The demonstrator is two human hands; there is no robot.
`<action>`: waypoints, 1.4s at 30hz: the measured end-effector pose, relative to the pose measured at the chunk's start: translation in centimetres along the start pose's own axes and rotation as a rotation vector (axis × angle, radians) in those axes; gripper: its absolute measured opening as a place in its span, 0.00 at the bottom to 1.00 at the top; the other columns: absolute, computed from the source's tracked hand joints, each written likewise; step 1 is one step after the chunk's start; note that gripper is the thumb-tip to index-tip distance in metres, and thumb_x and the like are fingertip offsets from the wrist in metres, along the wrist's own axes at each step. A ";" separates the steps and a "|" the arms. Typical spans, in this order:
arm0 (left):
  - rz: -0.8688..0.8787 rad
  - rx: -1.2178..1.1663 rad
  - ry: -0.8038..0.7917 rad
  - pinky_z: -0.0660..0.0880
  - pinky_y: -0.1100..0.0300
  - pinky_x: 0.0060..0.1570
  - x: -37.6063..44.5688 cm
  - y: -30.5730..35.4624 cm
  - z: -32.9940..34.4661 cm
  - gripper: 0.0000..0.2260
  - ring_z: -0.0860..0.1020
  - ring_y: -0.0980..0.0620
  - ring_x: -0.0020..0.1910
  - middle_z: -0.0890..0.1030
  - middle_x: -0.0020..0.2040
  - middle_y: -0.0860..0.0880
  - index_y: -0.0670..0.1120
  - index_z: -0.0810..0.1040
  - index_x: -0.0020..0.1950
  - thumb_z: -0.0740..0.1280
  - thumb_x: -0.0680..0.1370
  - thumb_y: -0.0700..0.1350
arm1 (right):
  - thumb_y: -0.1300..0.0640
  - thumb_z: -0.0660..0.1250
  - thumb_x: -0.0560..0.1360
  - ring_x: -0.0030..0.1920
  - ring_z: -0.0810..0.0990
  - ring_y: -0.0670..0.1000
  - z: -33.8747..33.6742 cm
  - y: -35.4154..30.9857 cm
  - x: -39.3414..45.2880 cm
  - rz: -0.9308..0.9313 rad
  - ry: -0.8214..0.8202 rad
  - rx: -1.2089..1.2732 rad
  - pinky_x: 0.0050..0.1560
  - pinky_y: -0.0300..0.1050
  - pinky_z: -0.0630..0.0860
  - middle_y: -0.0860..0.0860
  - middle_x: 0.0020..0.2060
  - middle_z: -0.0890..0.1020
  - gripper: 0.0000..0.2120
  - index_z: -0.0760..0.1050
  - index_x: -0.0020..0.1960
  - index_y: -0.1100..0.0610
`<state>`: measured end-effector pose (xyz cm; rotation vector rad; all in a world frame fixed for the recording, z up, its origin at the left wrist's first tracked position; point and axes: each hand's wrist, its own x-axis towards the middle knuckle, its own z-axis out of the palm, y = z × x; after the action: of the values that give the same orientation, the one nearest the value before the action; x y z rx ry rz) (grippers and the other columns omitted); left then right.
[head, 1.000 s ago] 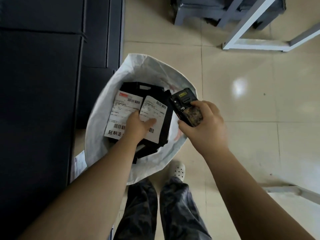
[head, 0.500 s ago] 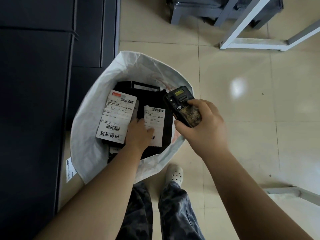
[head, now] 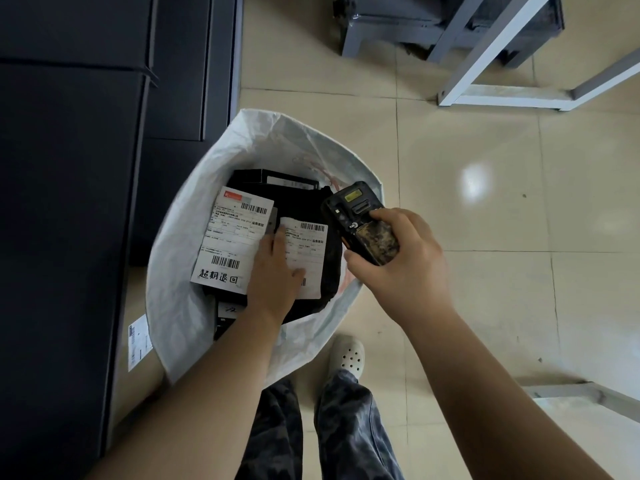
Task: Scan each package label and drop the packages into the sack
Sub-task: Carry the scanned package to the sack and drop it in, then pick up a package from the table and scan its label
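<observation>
A white woven sack stands open on the floor below me. Inside lie black packages; one at the left carries a large white label with barcodes and handwriting. My left hand reaches into the sack and holds a second black package, thumb on its white label, fingers at its left edge. My right hand grips a worn black handheld scanner over the sack's right rim, its head pointing up and left.
Dark boxes or cabinets fill the left side, touching the sack. A loose label lies on the floor beside them. A white metal frame and a grey stand sit at the top right. My shoe is near the sack.
My left hand has lowered the right-hand package deeper into the sack, onto the other packages. The scanner in my right hand has stayed over the rim.
</observation>
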<state>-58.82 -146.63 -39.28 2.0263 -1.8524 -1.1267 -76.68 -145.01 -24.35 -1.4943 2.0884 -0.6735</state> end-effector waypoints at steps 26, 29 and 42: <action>-0.037 -0.233 -0.057 0.75 0.53 0.61 -6.5 5.1 -13.8 0.20 0.75 0.53 0.60 0.74 0.62 0.56 0.50 0.75 0.68 0.70 0.77 0.52 | 0.42 0.72 0.63 0.54 0.78 0.49 -4.7 -5.2 -0.5 -0.031 -0.133 -0.091 0.49 0.45 0.76 0.43 0.58 0.76 0.28 0.76 0.62 0.47; 0.066 -0.248 0.084 0.74 0.55 0.61 -9.2 8.6 -20.4 0.19 0.75 0.53 0.60 0.75 0.63 0.55 0.48 0.76 0.67 0.72 0.77 0.48 | 0.41 0.69 0.61 0.55 0.78 0.50 -8.4 -9.7 -0.9 -0.097 -0.134 -0.045 0.54 0.48 0.77 0.46 0.58 0.77 0.30 0.77 0.62 0.49; 0.155 -0.170 0.646 0.70 0.62 0.66 -30.6 20.0 -35.4 0.19 0.72 0.61 0.63 0.74 0.64 0.58 0.50 0.77 0.67 0.70 0.77 0.52 | 0.48 0.77 0.65 0.50 0.69 0.38 -23.0 -24.0 -5.3 -0.686 -0.251 0.090 0.45 0.24 0.64 0.42 0.58 0.74 0.27 0.75 0.62 0.46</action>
<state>-50.54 -135.44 9.64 1.8156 -1.4879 -0.4788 -72.68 -144.15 9.07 -2.1276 1.3241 -0.7510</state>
